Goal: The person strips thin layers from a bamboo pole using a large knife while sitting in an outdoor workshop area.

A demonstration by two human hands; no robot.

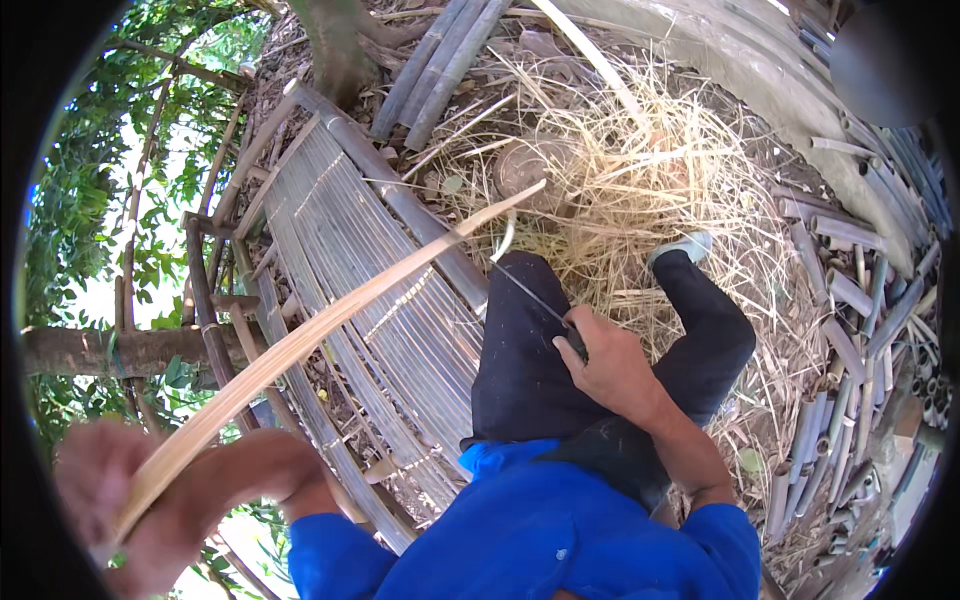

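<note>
Head: left fingers (88, 480) grip bamboo strip (325, 325), right fingers (590, 335) clench knife (532, 294) — right by left thigh (520, 380). Slip could cut it.

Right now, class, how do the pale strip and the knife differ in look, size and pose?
The pale strip is light tan, while the knife has a grey blade. The pale strip is far longer and broader than the knife. The pale strip slants up rightward from the left hand; the knife points up leftward from the right hand. Both are slender and held.
</note>
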